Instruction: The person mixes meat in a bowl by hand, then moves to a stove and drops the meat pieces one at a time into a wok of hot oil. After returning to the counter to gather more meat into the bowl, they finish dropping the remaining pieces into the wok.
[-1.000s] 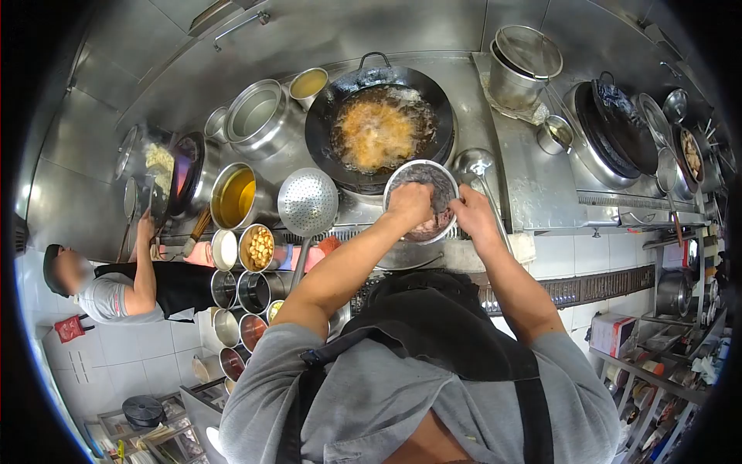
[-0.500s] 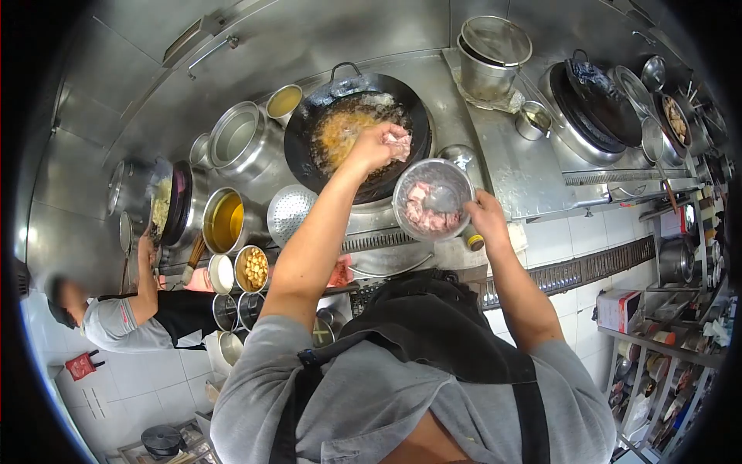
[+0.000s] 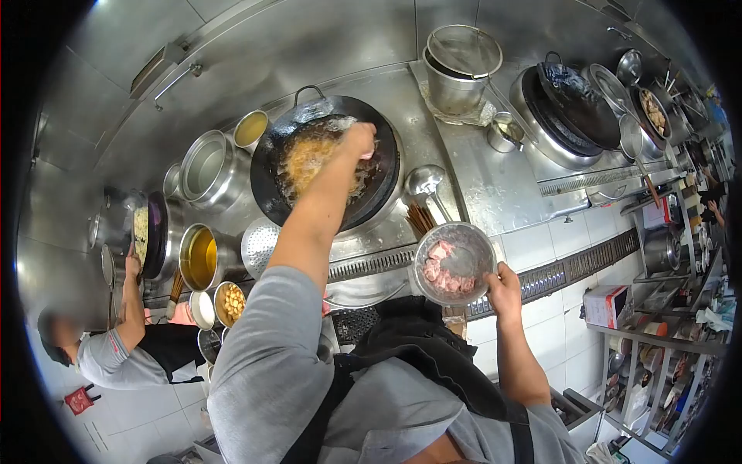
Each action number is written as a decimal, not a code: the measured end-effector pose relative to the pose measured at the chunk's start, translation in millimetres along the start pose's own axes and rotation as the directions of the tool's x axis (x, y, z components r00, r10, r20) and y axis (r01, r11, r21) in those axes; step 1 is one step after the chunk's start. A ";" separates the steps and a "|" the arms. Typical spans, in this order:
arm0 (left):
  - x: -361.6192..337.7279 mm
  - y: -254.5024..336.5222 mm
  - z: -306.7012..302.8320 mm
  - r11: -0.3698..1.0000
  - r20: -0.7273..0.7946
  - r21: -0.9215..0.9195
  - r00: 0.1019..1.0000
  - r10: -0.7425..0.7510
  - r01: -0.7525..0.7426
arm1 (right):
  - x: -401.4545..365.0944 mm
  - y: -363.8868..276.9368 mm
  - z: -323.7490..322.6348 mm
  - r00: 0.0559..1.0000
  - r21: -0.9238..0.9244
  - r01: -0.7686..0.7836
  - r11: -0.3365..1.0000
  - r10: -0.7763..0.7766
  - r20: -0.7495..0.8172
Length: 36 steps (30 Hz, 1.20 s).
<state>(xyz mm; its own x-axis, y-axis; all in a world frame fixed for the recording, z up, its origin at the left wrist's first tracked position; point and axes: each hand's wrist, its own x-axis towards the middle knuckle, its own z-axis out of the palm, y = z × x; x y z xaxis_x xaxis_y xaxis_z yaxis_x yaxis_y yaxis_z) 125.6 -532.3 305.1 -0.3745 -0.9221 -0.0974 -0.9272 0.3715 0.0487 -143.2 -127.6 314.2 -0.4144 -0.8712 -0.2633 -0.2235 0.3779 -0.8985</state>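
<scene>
My left hand [image 3: 360,141] is over the right side of a black wok [image 3: 267,166], its fingers closed around a bit of pinkish raw meat [image 3: 369,153] that is mostly hidden. Yellowish oil [image 3: 305,165] bubbles and foams in the wok. Held by its right rim, a metal bowl [image 3: 473,249] is in my right hand [image 3: 505,289], at the counter's front edge. Several pieces of raw meat [image 3: 448,277] lie in that bowl.
A ladle [image 3: 425,180] and a bundle of thin sticks [image 3: 420,220] lie right of the wok. To its left stand a perforated skimmer [image 3: 260,246], a pot of golden oil [image 3: 199,255] and a large pot [image 3: 205,172]. A co-worker [image 3: 124,356] handles another pan at far left.
My right hand has brought the bowl down and slightly right, away from the wok, uncovering the ladle and sticks. My left hand stays over the wok, nearer its right side. The whole view has shifted.
</scene>
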 end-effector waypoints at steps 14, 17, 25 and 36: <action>-88.7 9.5 -224.2 0.972 -0.563 -0.066 0.812 0.151 -0.227 | 9.1 -44.7 -13.6 0.989 0.244 -0.009 0.970 -0.028 0.144; -185.6 80.9 -230.8 0.904 -0.407 -0.343 0.908 0.102 -0.256 | 19.6 -60.6 7.4 0.970 0.286 0.099 0.953 -0.157 0.188; -320.6 169.6 -129.0 0.829 -0.284 -0.440 0.929 0.237 -0.346 | -13.5 -80.0 -23.1 0.898 0.020 0.426 0.904 -0.426 0.108; -292.5 200.2 -54.1 0.930 -0.021 -0.346 0.992 0.124 -0.124 | -8.0 -95.1 0.8 0.923 -0.063 0.359 0.931 -0.344 0.170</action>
<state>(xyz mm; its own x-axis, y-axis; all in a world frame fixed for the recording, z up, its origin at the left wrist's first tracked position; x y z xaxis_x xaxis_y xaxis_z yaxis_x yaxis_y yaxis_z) 50.1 -194.1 397.1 -0.4864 -0.8710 -0.0695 -0.8130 0.4220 0.4012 -118.0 -156.9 401.5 -0.1557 -0.9878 0.0063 -0.4128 0.0592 -0.9089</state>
